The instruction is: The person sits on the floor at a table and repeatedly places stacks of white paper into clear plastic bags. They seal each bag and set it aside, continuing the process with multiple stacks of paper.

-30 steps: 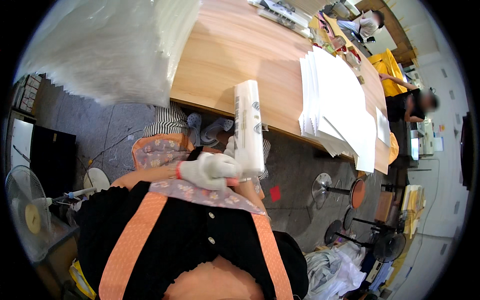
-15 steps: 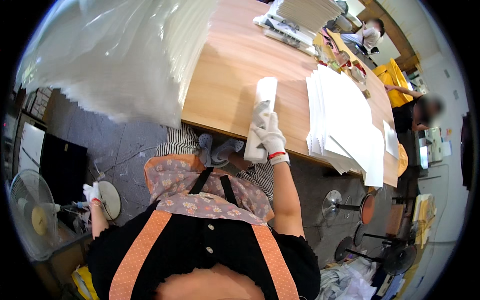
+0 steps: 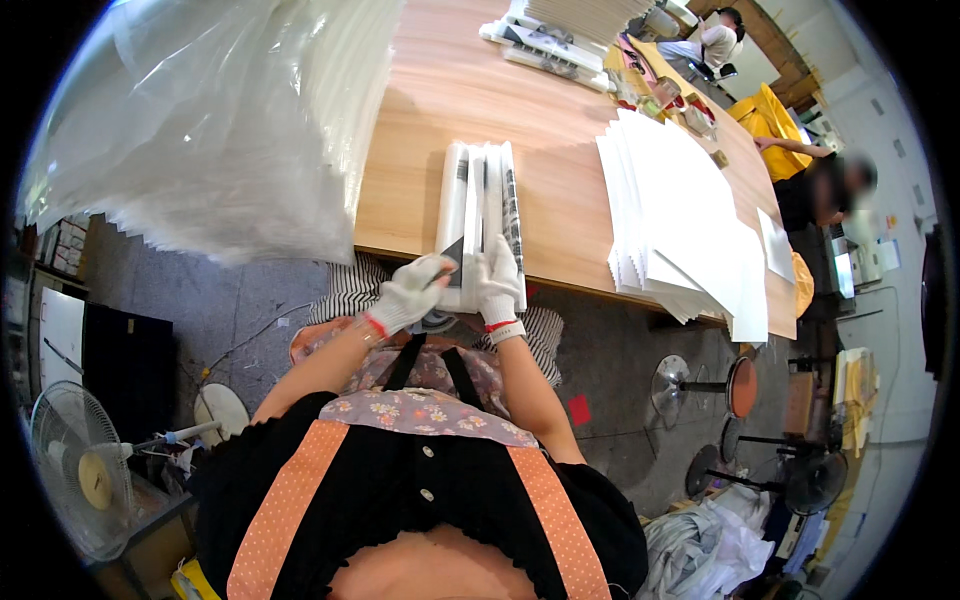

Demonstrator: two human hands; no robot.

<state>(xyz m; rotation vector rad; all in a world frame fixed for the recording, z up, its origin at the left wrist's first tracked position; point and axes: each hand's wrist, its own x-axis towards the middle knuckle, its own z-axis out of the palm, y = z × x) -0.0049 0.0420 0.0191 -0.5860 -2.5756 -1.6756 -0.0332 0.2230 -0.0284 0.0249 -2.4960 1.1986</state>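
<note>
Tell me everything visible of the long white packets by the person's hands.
The long white packets with dark printed patches sit side by side, pointing away from the person. They look plastic-wrapped; their count is unclear. Their near ends reach past the edge of the light wooden table. The white-gloved right hand touches them; the white-gloved left hand is at their left near corner, contact unclear.

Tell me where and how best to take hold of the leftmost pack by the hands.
Probably by its near end, coming from the near left, thumb above and fingers beneath. The pack is long and narrow, and that end juts past the edge of the table, leaving room below. Another pack lies close on its right, so its left side looks freer.
</note>
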